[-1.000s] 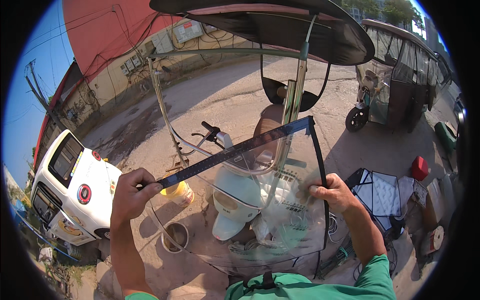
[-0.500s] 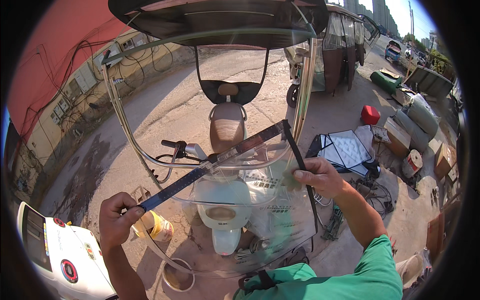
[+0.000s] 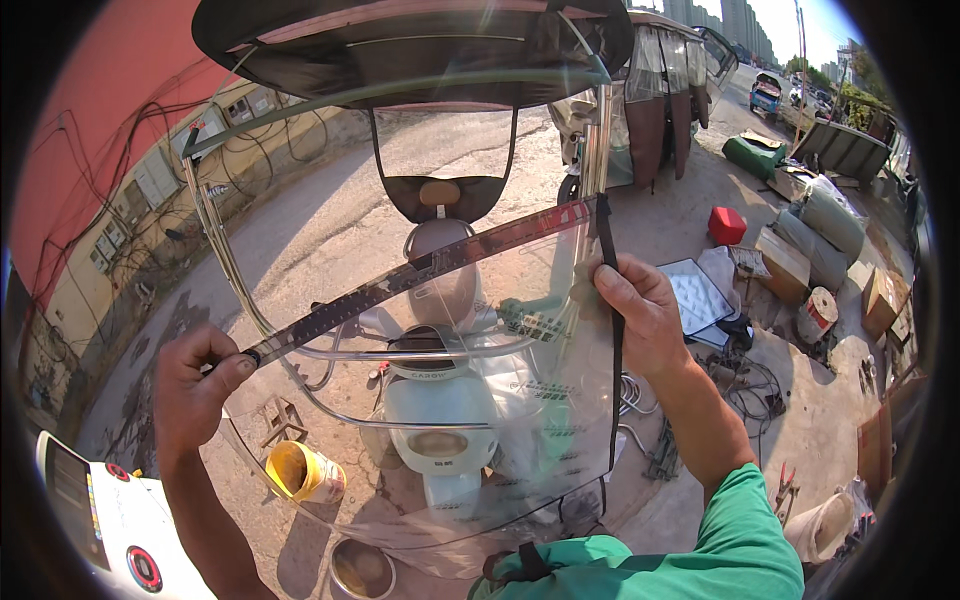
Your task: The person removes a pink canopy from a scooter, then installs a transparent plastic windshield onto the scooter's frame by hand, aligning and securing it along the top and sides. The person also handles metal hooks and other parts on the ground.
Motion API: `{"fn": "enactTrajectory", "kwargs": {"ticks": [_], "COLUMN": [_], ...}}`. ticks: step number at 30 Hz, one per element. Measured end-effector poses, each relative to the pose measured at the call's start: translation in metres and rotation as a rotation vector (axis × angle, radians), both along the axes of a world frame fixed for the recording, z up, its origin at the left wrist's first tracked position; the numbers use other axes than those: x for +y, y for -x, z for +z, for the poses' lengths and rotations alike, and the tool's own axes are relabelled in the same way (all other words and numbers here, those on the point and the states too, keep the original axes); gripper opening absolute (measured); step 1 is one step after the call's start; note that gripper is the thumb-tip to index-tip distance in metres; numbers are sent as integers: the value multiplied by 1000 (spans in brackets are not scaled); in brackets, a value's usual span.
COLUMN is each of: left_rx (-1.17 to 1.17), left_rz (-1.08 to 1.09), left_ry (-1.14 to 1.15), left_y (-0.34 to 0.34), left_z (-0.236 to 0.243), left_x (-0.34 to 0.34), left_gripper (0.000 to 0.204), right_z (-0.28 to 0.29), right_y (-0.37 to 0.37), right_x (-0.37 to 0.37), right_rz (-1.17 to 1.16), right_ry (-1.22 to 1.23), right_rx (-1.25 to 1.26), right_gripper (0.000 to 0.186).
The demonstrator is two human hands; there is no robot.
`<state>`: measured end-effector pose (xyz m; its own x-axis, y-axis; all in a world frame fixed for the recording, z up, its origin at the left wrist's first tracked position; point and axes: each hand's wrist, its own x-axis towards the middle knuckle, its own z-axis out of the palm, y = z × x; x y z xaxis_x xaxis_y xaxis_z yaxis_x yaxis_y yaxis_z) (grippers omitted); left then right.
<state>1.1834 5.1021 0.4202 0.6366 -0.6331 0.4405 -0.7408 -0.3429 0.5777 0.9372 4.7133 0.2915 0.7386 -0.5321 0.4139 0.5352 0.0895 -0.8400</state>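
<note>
My left hand (image 3: pixel 200 385) grips the left end of a dark strip (image 3: pixel 370 300) along the top of a transparent plastic sheet (image 3: pixel 540 420) with printed marks. My right hand (image 3: pixel 645 310) pinches the sheet at its black-bound right edge, its thumb in front. The sheet hangs tilted, higher at the right, in front of a pale scooter (image 3: pixel 435 410), which shows through it. Bent metal tubes (image 3: pixel 215 240) and a black canopy (image 3: pixel 410 40) frame the scooter, whose brown seat (image 3: pixel 430 240) is partly behind the sheet.
A yellow bucket (image 3: pixel 305 470) and a pan (image 3: pixel 365 568) lie below left, beside a white vehicle (image 3: pixel 110 530). A covered tricycle (image 3: pixel 660 100) stands behind right. Quilted panels (image 3: pixel 700 295), a red container (image 3: pixel 726 225), cardboard boxes (image 3: pixel 782 265), rolls and cables lie on the right. A wall runs at left.
The view has swung toward the right from a second ago, bringing more street and clutter into sight. Both hands have lifted the sheet, its top edge now higher in view, still gripped.
</note>
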Motion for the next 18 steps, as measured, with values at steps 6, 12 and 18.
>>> {"fn": "enactTrajectory", "kwargs": {"ticks": [6, 12, 18], "left_rx": [-22, -46, -122], "left_rz": [-55, -10, -3], "left_ry": [-12, -16, -84], "left_y": [4, 17, 13], "left_z": [30, 69, 89], "left_x": [-43, -70, -91], "left_gripper": [28, 30, 28], "right_z": [16, 44, 61], "right_y": [11, 1, 2], "right_x": [-39, -77, -93], "right_rz": [-25, 59, -140], "right_ry": [-27, 45, 76], "right_rx": [-15, -135, -180], "right_gripper": [26, 24, 21]}}
